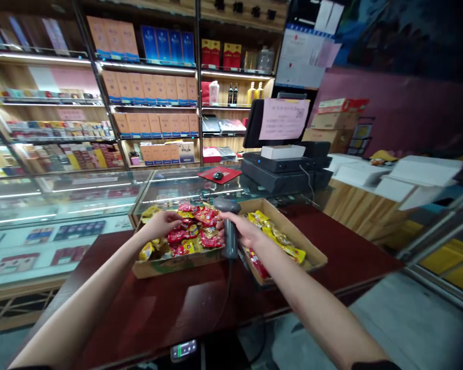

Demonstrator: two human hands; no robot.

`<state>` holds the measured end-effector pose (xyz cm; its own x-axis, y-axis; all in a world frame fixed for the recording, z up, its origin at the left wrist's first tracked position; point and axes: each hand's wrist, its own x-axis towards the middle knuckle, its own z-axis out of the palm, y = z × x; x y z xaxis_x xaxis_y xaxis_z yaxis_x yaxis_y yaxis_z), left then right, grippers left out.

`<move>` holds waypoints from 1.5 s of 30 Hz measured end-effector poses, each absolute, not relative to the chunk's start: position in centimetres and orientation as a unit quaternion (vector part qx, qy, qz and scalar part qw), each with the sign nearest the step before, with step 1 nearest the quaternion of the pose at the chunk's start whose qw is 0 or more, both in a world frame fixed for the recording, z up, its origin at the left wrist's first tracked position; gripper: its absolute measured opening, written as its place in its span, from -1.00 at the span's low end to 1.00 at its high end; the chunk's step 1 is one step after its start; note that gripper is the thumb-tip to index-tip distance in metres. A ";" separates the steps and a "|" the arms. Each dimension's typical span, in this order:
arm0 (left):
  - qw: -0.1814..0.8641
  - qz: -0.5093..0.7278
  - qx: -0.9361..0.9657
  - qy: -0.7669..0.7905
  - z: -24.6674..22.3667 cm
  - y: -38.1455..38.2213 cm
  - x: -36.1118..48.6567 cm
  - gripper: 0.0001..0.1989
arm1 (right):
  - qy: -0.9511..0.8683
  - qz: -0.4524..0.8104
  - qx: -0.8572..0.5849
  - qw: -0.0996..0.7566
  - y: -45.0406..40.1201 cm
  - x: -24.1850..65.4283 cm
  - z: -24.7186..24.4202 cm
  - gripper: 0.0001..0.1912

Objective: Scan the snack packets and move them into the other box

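Note:
My left hand (162,225) reaches over the left cardboard box (177,265), its fingers loosely bent and apart above red and yellow snack packets (191,234). I see nothing held in it, though the packets just under the fingertips are partly covered. My right hand (247,230) is wrapped round the handle of a dark grey barcode scanner (230,239), thumb across the front. From the scanner's lower end a thin cable trails over the dark red counter (158,303). The right cardboard box (314,254) holds more yellow and red packets (280,236), partly hidden by my right forearm.
A monitor with a pink paper sheet (283,119) stands on a black cash drawer (281,174) at the back. Nearby are a red mouse pad (227,176) and a glass display case (81,192). A lit phone (184,350) lies below the counter's front edge.

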<state>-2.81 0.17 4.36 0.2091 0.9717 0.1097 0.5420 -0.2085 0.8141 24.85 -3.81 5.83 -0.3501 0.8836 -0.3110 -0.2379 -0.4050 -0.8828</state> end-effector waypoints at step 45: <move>0.694 0.465 0.373 0.404 0.7 0.6 0.0 -0.69 | -0.288 0.563 -0.452 0.629 -3.8 15.5 -0.9 -0.82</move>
<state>0.00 0.62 0.65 0.2408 0.9468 -0.2136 -0.3431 0.2889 0.8938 15.55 -3.77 -0.95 0.2017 0.9683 -0.1472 -0.4479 -0.0424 -0.8931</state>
